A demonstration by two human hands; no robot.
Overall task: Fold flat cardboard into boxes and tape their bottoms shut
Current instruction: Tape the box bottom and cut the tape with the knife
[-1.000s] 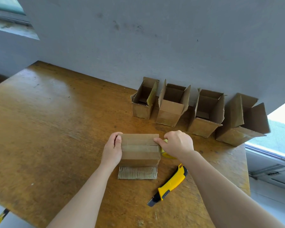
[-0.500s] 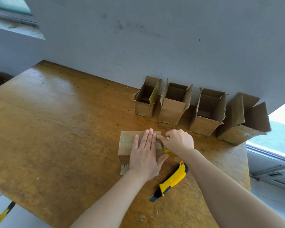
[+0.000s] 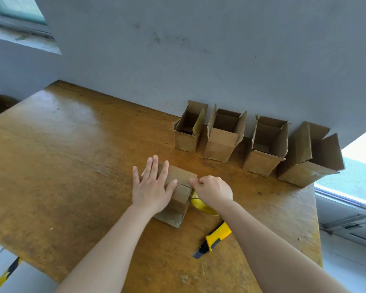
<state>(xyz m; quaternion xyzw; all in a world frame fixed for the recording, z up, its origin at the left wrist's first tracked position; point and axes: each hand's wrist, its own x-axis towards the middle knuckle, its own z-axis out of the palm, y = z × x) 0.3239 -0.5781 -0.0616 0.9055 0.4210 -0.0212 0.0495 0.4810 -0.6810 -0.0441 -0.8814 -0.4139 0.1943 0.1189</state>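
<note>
Behind, four open boxes [image 3: 251, 140] line the wooden table [image 3: 61, 166] against the grey wall [image 3: 199, 49].

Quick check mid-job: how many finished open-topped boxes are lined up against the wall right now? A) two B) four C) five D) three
B: four open boxes stand in a row by the wall, behind the box being worked under the left hand and right hand.
</note>
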